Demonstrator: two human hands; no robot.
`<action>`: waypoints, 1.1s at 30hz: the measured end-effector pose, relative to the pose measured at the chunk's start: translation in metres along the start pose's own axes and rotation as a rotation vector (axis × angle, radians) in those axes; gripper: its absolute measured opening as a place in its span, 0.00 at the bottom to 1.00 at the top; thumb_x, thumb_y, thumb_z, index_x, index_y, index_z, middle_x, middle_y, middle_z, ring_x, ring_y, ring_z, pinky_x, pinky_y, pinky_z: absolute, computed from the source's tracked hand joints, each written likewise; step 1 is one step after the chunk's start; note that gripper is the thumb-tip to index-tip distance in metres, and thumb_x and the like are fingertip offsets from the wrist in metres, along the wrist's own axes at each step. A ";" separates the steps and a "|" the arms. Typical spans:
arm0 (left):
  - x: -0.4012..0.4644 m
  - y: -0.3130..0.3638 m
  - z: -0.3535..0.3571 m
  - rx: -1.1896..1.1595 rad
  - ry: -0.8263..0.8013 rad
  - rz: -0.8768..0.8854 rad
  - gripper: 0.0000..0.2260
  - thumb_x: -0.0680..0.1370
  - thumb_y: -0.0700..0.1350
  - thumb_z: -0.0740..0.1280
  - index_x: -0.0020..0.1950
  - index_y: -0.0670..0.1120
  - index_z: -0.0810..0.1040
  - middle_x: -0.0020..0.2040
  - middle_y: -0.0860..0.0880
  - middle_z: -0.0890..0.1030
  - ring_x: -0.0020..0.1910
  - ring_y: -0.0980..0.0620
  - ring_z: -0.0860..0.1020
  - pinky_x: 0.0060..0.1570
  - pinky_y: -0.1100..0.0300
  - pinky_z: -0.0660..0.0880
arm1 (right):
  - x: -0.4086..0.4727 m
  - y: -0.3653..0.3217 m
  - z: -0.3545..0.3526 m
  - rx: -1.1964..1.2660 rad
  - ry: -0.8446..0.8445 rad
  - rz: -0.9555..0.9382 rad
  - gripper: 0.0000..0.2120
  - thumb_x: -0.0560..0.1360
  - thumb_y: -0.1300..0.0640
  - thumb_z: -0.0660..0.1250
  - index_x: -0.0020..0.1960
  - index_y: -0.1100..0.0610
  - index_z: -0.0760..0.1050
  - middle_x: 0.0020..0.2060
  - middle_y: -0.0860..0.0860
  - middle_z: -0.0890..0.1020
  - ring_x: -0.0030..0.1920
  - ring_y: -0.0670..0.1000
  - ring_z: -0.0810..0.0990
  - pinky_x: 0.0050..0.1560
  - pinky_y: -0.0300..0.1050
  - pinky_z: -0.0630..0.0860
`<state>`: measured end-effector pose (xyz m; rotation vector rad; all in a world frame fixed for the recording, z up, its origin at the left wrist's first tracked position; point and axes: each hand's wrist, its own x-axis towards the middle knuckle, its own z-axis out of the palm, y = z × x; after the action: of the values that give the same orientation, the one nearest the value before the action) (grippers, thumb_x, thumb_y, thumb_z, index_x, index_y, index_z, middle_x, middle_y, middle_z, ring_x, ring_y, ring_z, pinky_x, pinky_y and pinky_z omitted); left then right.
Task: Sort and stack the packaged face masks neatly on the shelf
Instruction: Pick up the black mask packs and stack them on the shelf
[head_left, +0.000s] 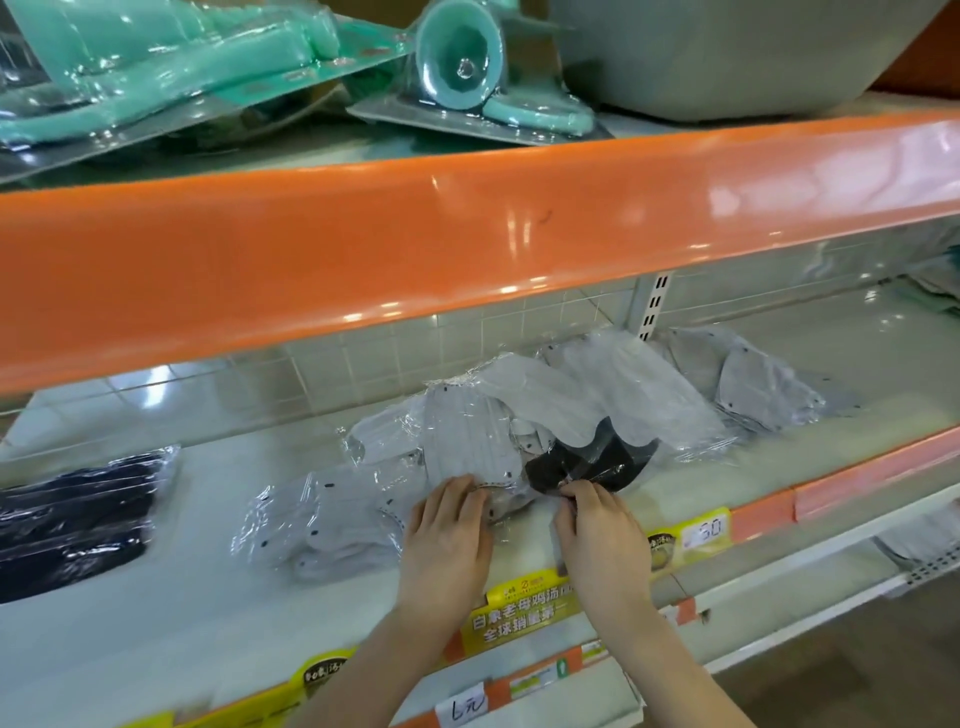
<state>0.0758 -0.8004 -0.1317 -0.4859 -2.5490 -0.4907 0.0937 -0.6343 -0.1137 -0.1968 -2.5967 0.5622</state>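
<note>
Packaged face masks (519, 415) — grey and white, in crinkled clear plastic — lie heaped mid-shelf (156, 597). Left hand (447, 535) rests flat on grey pack, fingers straight. Right hand (597, 525) pinches black mask pack (587, 462) — pile's front edge.
</note>
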 end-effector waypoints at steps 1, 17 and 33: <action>0.000 0.000 0.001 -0.005 0.003 0.007 0.14 0.75 0.44 0.58 0.52 0.45 0.81 0.56 0.48 0.80 0.56 0.48 0.78 0.52 0.53 0.75 | 0.003 -0.001 -0.004 0.031 -0.018 0.029 0.03 0.72 0.61 0.71 0.45 0.57 0.79 0.34 0.52 0.81 0.36 0.56 0.80 0.29 0.42 0.68; 0.028 0.023 -0.063 -0.988 -0.187 -0.588 0.15 0.83 0.54 0.54 0.51 0.47 0.76 0.46 0.48 0.81 0.46 0.57 0.81 0.50 0.57 0.78 | 0.009 -0.064 -0.020 0.425 -0.157 -0.286 0.14 0.74 0.54 0.57 0.54 0.54 0.77 0.48 0.46 0.80 0.48 0.47 0.77 0.44 0.44 0.76; 0.001 -0.079 -0.116 -0.761 0.176 -0.953 0.12 0.79 0.35 0.59 0.55 0.47 0.77 0.51 0.45 0.82 0.47 0.48 0.81 0.45 0.54 0.79 | 0.002 -0.071 0.010 0.093 -0.068 -0.415 0.22 0.57 0.68 0.78 0.46 0.52 0.77 0.43 0.48 0.78 0.40 0.52 0.79 0.37 0.43 0.75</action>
<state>0.0879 -0.9186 -0.0563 0.5757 -2.1968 -1.7556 0.0846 -0.7022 -0.0910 0.3895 -2.5627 0.5404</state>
